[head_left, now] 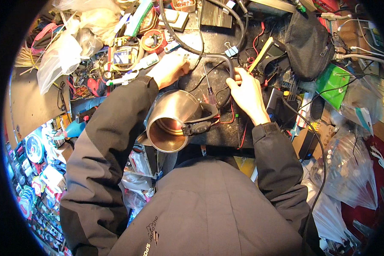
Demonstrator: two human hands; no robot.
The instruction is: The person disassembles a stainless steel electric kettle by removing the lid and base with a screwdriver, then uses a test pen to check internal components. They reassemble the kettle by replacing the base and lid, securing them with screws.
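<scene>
A stainless steel kettle [175, 104] lies tilted on the dark bench, its open mouth facing me and its black handle [196, 127] to the right. Beyond it, my left hand [171, 68] is closed, fingertips pinched close to a thin black wire; what they hold is too small to make out. To the right, my right hand [248, 94] has its thumb and fingers around a thick dark cable [226, 61] that curves across the bench. Between my hands lies a screwdriver [210, 95] with a clear handle, near some thin red wires.
Clutter rings the bench: a black mesh pouch [310, 45], a green packet [333, 86], a blue binder clip [231, 50], a finned metal heatsink [216, 15] and a red reel [152, 39]. Plastic bags [345, 164] hang at the right. Loose cables cross the work area.
</scene>
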